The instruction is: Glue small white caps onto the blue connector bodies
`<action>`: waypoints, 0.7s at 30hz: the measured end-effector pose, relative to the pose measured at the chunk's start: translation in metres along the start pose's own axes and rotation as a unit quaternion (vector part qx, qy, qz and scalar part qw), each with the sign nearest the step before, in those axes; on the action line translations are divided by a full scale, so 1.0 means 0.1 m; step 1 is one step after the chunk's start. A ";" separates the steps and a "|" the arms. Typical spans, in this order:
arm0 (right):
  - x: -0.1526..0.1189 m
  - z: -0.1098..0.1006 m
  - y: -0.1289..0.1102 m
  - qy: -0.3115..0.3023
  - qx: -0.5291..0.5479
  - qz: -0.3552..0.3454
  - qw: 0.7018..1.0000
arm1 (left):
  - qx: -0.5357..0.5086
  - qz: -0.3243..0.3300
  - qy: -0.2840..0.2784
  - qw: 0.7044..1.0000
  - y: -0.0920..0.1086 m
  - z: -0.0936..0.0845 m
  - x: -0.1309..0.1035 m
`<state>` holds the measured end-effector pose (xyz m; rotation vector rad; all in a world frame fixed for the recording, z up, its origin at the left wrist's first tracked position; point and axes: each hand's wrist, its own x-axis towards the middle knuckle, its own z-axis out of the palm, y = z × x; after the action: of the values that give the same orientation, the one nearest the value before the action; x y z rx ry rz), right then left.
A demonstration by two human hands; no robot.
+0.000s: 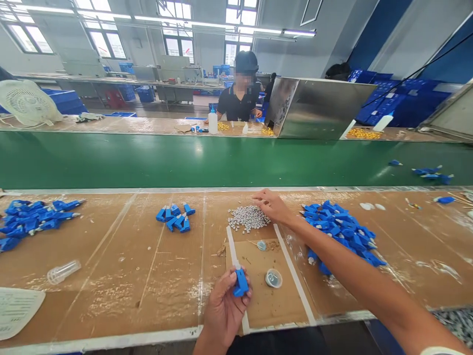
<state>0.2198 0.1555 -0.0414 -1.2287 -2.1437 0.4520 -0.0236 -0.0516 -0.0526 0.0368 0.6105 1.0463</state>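
My left hand holds a blue plastic part with a pale tip, near the front edge of the table. Over the right side of a pile of small grey pieces is my right hand; its fingers point down and left, and whatever may be between them is too small to tell. A small cup of clear liquid and a little blue-tinted dish sit on the taped cardboard between the hands. A big heap of blue parts lies under and beside my right forearm.
A few blue parts lie left of centre, with another heap at far left. A clear plastic tube lies front left. Beyond the green belt, a person sits by a metal box.
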 end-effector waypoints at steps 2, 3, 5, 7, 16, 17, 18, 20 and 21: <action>0.14 0.01 -0.03 -0.002 -0.016 -0.004 1.000 | 0.003 -0.004 -0.001 1.000 0.00 0.00 0.00; 0.21 0.04 -0.06 -0.015 -0.022 -0.015 1.000 | 0.005 -0.004 -0.003 1.000 0.00 0.00 -0.01; 0.30 0.13 -0.13 -0.052 -0.030 -0.044 0.997 | 0.009 -0.002 -0.005 1.000 -0.01 0.00 -0.01; 0.31 0.22 -0.21 -0.089 -0.034 -0.069 0.993 | 0.004 0.004 -0.007 1.000 -0.02 -0.02 -0.01; -0.06 -0.01 -0.45 -0.108 -0.048 -0.093 0.989 | 0.011 0.005 -0.015 1.000 -0.05 -0.04 -0.01; -0.09 -0.04 -0.48 -0.121 -0.048 -0.099 0.987 | 0.017 0.004 -0.018 1.000 -0.05 -0.03 -0.01; -0.12 -0.06 -0.51 -0.139 -0.046 -0.109 0.983 | 0.021 0.001 -0.020 1.000 -0.05 -0.03 -0.01; -0.15 -0.05 -0.55 -0.172 -0.042 -0.129 0.976 | 0.028 -0.004 -0.024 0.999 -0.05 -0.02 -0.01; -0.16 -0.03 -0.57 -0.182 -0.043 -0.136 0.973 | 0.028 -0.004 -0.026 0.999 -0.05 -0.02 -0.01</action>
<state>0.1907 0.1125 -0.0127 -0.9285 -2.6222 0.4999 -0.0213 -0.0555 -0.0553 0.1107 0.5916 1.0164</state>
